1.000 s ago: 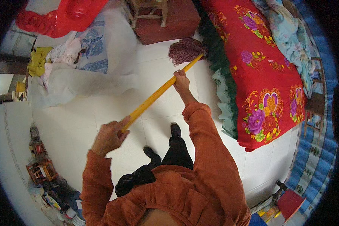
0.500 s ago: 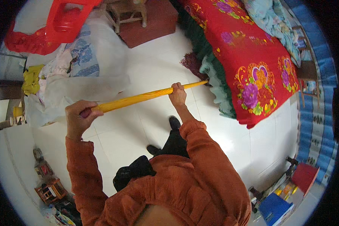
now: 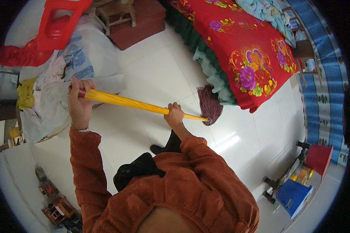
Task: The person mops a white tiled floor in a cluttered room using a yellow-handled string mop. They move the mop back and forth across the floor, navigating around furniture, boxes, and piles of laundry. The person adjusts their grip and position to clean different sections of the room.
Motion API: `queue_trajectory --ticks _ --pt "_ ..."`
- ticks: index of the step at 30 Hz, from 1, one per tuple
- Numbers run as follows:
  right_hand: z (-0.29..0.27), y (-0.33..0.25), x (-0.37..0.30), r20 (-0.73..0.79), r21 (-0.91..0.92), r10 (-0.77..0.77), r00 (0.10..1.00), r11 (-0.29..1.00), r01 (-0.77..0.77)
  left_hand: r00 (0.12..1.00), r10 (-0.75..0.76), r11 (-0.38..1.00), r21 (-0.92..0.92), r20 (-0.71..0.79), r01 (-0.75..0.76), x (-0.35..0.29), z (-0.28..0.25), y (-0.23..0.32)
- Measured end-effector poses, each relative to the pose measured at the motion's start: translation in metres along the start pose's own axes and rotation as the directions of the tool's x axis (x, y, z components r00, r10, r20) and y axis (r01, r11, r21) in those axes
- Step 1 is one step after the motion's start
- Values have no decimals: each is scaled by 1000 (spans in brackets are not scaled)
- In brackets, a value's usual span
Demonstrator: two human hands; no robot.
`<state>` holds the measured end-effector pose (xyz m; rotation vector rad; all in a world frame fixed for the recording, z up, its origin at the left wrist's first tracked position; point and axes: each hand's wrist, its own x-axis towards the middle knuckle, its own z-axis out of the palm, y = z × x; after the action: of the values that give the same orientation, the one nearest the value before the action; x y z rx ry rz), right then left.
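A mop with a yellow wood-grain handle (image 3: pixel 130 102) slants across in front of me. My left hand (image 3: pixel 80 101) is closed round its dark red upper end. Lower down the shaft, my right hand (image 3: pixel 174 114) grips it with wrapped fingers. The dark maroon string mop head (image 3: pixel 210 104) lies on the white tiled floor (image 3: pixel 155 73), beside the pale green ruffled bed skirt (image 3: pixel 213 73). Its strands spread away from me, toward the bed.
At the right stands a bed with a red flowered cover (image 3: pixel 237 58). A red plastic stool (image 3: pixel 60 27) and piled cloths are at the far left. A wooden stool (image 3: pixel 114 15) stands on a brown-red block. Blue (image 3: pixel 293 196) and red bins (image 3: pixel 319 159) sit at the lower right.
The mop head has come out from by the bed skirt, nearer to me. My left hand has risen and moved away; my right hand has come slightly nearer and left.
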<state>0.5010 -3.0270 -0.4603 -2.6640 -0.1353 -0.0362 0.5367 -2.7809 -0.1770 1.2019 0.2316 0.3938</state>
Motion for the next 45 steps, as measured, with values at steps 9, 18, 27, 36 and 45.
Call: queue_trajectory --ticks 9,18,27,36,45 --pt "28 -43 67 -223 464 -59 973 871 160 919 158 974 -210 362 -85 18 10 58" --pt "52 -3 209 -372 530 -70 926 802 274 907 280 959 -59 315 -276 -10 56 10" --pt "103 8 263 -325 580 -187 927 735 352 939 238 880 354 247 -316 -69 103 -55" --pt "89 -93 116 -217 714 -364 906 574 402 894 429 774 564 -133 -287 -165 83 22" --pt "34 -144 -101 83 745 -685 724 524 412 793 608 667 553 -18 -499 -336 23 102"
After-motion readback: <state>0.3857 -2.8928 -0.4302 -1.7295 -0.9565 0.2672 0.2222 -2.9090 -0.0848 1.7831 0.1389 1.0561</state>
